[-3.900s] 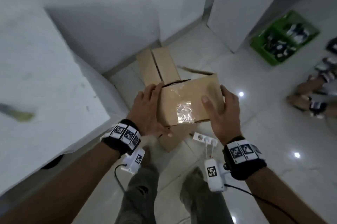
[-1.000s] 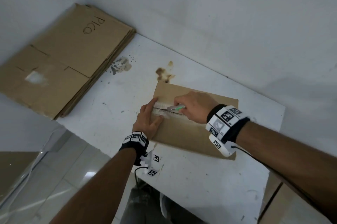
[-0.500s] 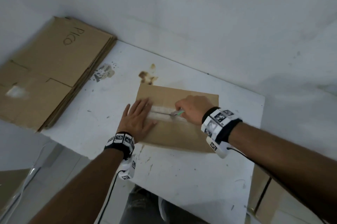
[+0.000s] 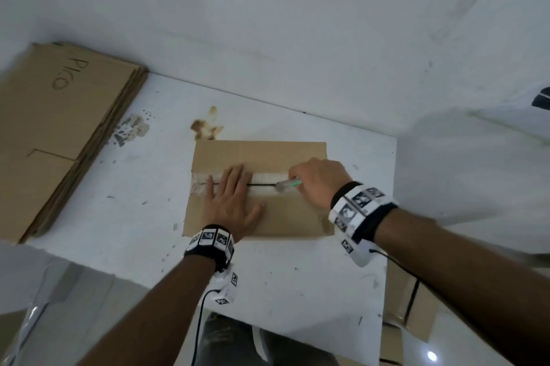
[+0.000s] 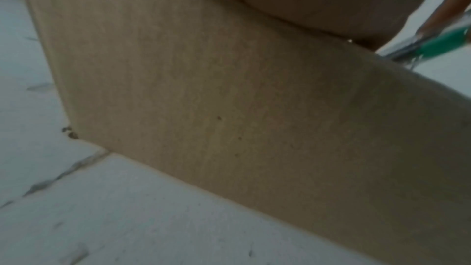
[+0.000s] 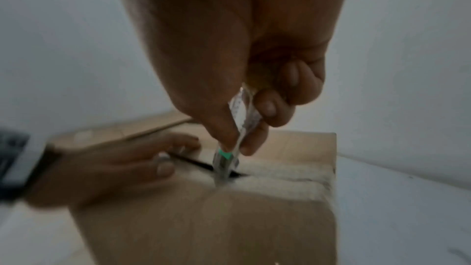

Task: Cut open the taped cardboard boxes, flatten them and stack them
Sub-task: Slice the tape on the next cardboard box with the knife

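The white table [image 4: 297, 291] carries a stack of flattened cardboard [image 4: 53, 133] at its far left and the taped box [image 4: 282, 216] at centre. The left hand [image 4: 233, 205] lies flat, fingers spread, on the box top, as half a second ago. The right hand [image 4: 318, 182] pinches the green-tipped cutter [image 4: 287, 184], now further right along the tape seam [image 4: 268, 178], leaving a longer dark slit.

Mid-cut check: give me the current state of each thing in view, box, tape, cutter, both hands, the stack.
Box: closed, on the table, top seam partly slit.
Tape: cut on the left part, intact near the right end.
Cutter: blade in the seam, gripped by the right hand.
Left hand: flat, pressing the box top.
Stack: flattened boxes, lying at the table's left.
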